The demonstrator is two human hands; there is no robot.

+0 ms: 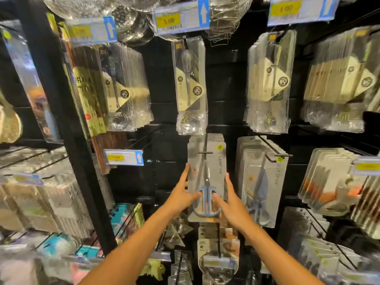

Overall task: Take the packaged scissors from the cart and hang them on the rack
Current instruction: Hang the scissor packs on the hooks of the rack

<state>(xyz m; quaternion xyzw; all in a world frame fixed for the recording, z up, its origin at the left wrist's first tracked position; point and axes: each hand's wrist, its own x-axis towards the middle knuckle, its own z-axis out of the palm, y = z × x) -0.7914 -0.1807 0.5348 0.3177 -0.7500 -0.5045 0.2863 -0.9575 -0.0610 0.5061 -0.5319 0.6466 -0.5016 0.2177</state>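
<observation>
Open dark gap in the frame's center-left, between price tag (124,157) and scissors pack (206,177); a bare hook (144,136) juts across its top. Right of center, second scissors stack (261,182) sits just beside, narrow slot only. Spoon pack (190,87) hangs directly above, bottom edge touching or overlapping.

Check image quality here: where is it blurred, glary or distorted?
Head view: sharp in the middle, where both hands, left hand and right hand, hold the scissors pack; edges smear with blur, worst at lower left; glare flares off the clear spoon packs; wide-angle bending bows the black upright.
</observation>
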